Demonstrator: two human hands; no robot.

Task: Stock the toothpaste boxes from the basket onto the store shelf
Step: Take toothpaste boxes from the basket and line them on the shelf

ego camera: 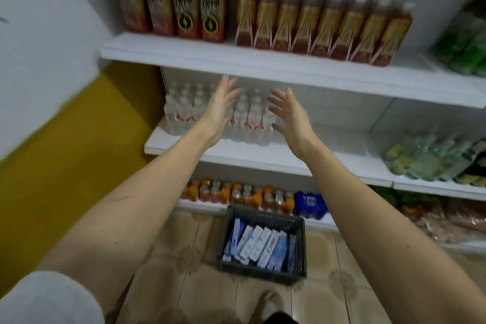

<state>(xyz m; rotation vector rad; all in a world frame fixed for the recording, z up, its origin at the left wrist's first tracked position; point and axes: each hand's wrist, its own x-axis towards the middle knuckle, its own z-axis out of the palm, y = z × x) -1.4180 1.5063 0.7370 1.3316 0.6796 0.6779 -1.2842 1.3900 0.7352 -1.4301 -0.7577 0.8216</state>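
A dark plastic basket (298, 265) stands on the tiled floor below me, with several blue and white toothpaste boxes (259, 243) standing in it. Both my arms reach forward to the middle shelf (289, 158). My left hand (219, 108) and my right hand (290, 116) are empty, fingers spread and straight, palms facing each other in front of a group of clear water bottles (247, 118) on that shelf. Whether the fingers touch the bottles is unclear.
The top shelf (236, 59) carries red and gold drink bottles (315, 23). The bottom shelf holds orange drink bottles (236, 193) and a blue pack (310, 204). Green and mixed bottles (431, 155) stand at the right. Bare shelf board lies right of the water bottles. A yellow wall (65, 179) is at left.
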